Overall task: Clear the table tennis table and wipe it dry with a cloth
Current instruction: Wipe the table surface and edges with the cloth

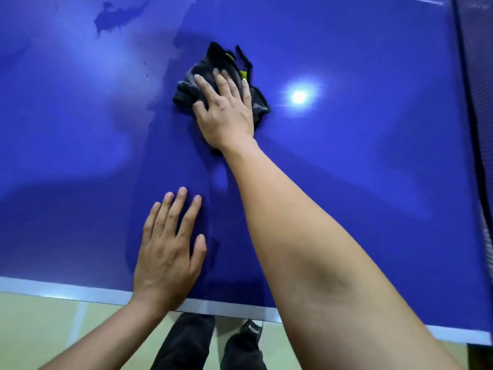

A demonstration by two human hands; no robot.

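The blue table tennis table [360, 169] fills most of the view. A crumpled dark grey cloth [213, 64] with a bit of yellow-green lies on it near the top middle. My right hand [225, 108] presses flat on the cloth, arm stretched forward, fingers spread and straight. My left hand [168, 249] rests flat on the bare table surface near the front edge, fingers straight. A dark wet patch [117, 16] shows at the upper left, with small droplets [147, 76] left of the cloth.
The table's white front edge line [66, 288] runs along the bottom. The dark net [477, 102] stands at the right side. Below the edge are a pale green floor [40, 329] and my dark trousers and shoes [192, 343].
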